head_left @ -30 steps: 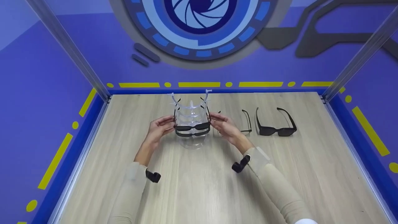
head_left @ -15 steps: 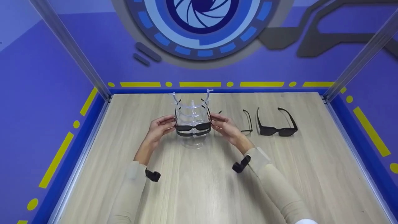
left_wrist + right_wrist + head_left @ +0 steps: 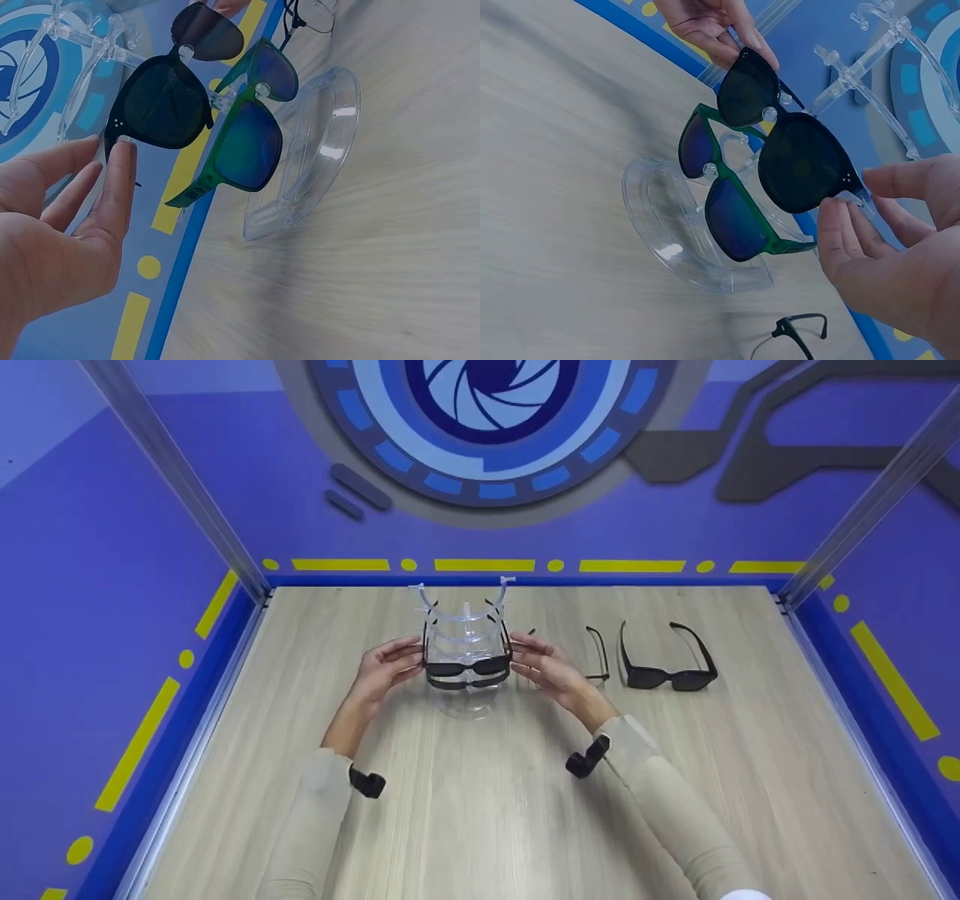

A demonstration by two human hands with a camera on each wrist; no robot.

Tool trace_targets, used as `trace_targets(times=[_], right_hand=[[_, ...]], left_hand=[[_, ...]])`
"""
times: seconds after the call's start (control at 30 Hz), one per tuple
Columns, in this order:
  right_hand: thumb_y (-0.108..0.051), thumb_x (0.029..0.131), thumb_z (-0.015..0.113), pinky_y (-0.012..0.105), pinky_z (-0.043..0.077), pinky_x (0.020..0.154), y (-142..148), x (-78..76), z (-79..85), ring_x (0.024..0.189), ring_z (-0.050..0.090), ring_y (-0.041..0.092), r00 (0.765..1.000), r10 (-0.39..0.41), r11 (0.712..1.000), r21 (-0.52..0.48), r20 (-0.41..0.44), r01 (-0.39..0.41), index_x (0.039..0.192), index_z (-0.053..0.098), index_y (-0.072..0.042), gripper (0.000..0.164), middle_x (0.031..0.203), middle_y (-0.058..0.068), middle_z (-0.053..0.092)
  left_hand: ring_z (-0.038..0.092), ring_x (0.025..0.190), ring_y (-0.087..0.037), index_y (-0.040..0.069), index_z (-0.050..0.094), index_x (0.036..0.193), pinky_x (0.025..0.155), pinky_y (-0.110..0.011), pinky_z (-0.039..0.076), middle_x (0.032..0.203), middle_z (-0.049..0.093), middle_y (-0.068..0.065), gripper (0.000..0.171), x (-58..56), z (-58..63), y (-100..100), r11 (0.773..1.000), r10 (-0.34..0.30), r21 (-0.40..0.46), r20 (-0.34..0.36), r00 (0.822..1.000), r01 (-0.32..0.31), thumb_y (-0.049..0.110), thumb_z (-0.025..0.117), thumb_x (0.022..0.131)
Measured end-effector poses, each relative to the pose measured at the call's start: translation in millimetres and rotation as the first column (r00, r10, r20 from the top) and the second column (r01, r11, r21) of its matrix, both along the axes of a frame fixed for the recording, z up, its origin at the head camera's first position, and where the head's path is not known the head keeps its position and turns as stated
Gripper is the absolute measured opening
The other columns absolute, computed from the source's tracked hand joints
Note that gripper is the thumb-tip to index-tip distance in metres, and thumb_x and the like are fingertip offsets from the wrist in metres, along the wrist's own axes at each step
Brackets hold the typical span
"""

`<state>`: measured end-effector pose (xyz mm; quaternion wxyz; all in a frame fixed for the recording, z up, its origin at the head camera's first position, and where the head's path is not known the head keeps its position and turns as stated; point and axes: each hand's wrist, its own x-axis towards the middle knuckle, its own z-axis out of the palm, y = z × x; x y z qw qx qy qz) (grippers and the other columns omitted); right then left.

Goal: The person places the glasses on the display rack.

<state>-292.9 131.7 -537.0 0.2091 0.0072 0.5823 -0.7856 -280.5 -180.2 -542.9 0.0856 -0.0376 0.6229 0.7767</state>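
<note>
Left hand (image 3: 381,671) pinches the black sunglasses (image 3: 454,668), on the clear stand (image 3: 467,619) between both hands; right hand (image 3: 551,667) is loose. They look light, stiff (lenses (image 3: 802,161) may scratch!), so I'd hold their arms (image 3: 425,646).

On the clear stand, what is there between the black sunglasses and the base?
The green-framed sunglasses are between them; the right wrist view shows this.

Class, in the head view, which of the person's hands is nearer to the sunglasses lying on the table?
Right. The right hand is beside the clear stand, on the side facing those sunglasses. The left hand is on the stand's opposite side, farther away.
</note>
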Motion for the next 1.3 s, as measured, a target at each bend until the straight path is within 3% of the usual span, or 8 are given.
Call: trace_targets(times=[0.17, 0.4, 0.63, 0.77, 0.87, 1.0, 1.3], right_hand=[[0.004, 0.102, 0.051, 0.043, 0.038, 0.124, 12, 3.3, 3.7, 0.137, 0.053, 0.027, 1.0, 0.022, 0.999, 0.046, 0.0, -0.022, 0.155, 0.032, 0.006, 0.057, 0.16, 0.027, 0.038], [0.0, 0.102, 0.055, 0.048, 0.037, 0.124, 43, 11.3, 3.1, 0.135, 0.056, 0.027, 0.998, 0.062, 0.995, 0.08, -0.006, -0.061, 0.154, 0.036, 0.005, 0.056, 0.158, 0.026, 0.04], [-0.004, 0.101, 0.06, 0.038, 0.05, 0.114, 78, 31.2, 1.3, 0.126, 0.064, 0.021, 0.987, 0.162, 0.981, 0.108, -0.021, -0.159, 0.151, 0.042, 0.003, 0.053, 0.139, 0.01, 0.064], [-0.007, 0.1, 0.062, 0.044, 0.044, 0.119, 95, 43.2, 0.1, 0.129, 0.062, 0.021, 0.982, 0.189, 0.973, 0.143, -0.025, -0.183, 0.151, 0.045, 0.0, 0.054, 0.144, 0.012, 0.061], [-0.008, 0.101, 0.062, 0.048, 0.04, 0.121, 107, 50.3, -1.2, 0.13, 0.062, 0.021, 0.978, 0.207, 0.967, 0.161, -0.03, -0.2, 0.152, 0.041, 0.003, 0.057, 0.146, 0.011, 0.06], [-0.008, 0.101, 0.061, 0.044, 0.045, 0.118, 122, 56.6, -3.8, 0.124, 0.065, 0.015, 0.978, 0.206, 0.966, 0.167, -0.033, -0.198, 0.153, 0.037, 0.006, 0.059, 0.143, 0.006, 0.064], [-0.005, 0.103, 0.057, 0.038, 0.051, 0.112, 144, 62.8, -8.0, 0.123, 0.066, 0.019, 0.987, 0.158, 0.985, 0.07, -0.036, -0.155, 0.152, 0.039, 0.007, 0.053, 0.141, 0.01, 0.065]], left_hand=[[0.074, 0.096, -0.011, -0.007, 0.055, 0.14, 0.087, -0.027, 0.063, 0.114, 0.076, -0.004, 0.047, 10.1, 3.5, -12, 0.999, 0.003, -0.046, -0.005, 1.0, -0.004, 0.0, 0.067, 0.096], [0.073, 0.1, -0.011, 0.0, 0.06, 0.139, 0.088, -0.027, 0.062, 0.127, 0.071, -0.012, 0.044, 29.4, 6.4, -27, 0.987, -0.014, -0.163, -0.022, 1.0, 0.01, 0.008, 0.07, 0.097], [0.072, 0.103, -0.011, 0.0, 0.06, 0.139, 0.088, -0.027, 0.062, 0.127, 0.072, -0.01, 0.044, 56.6, 2.0, -34, 0.982, -0.023, -0.189, -0.013, 1.0, 0.02, 0.007, 0.07, 0.096], [0.073, 0.102, -0.011, 0.001, 0.06, 0.139, 0.088, -0.027, 0.062, 0.128, 0.071, -0.013, 0.042, 67.4, -0.3, -33, 0.98, -0.05, -0.192, -0.015, 0.999, 0.046, 0.005, 0.067, 0.097], [0.073, 0.102, -0.011, -0.001, 0.059, 0.139, 0.087, -0.027, 0.062, 0.128, 0.071, -0.013, 0.044, 70.3, -1.8, -28, 0.98, -0.071, -0.186, -0.018, 0.997, 0.066, 0.005, 0.068, 0.097], [0.073, 0.1, -0.01, -0.004, 0.056, 0.14, 0.086, -0.026, 0.062, 0.126, 0.072, -0.014, 0.047, 71.8, -4.6, -19, 0.978, -0.107, -0.18, -0.008, 0.994, 0.104, 0.006, 0.069, 0.096], [0.072, 0.095, -0.009, -0.003, 0.06, 0.136, 0.086, -0.027, 0.062, 0.119, 0.075, -0.008, 0.041, 77.5, -15.8, -1, 0.972, -0.166, -0.164, 0.037, 0.985, 0.17, 0.008, 0.069, 0.097]])
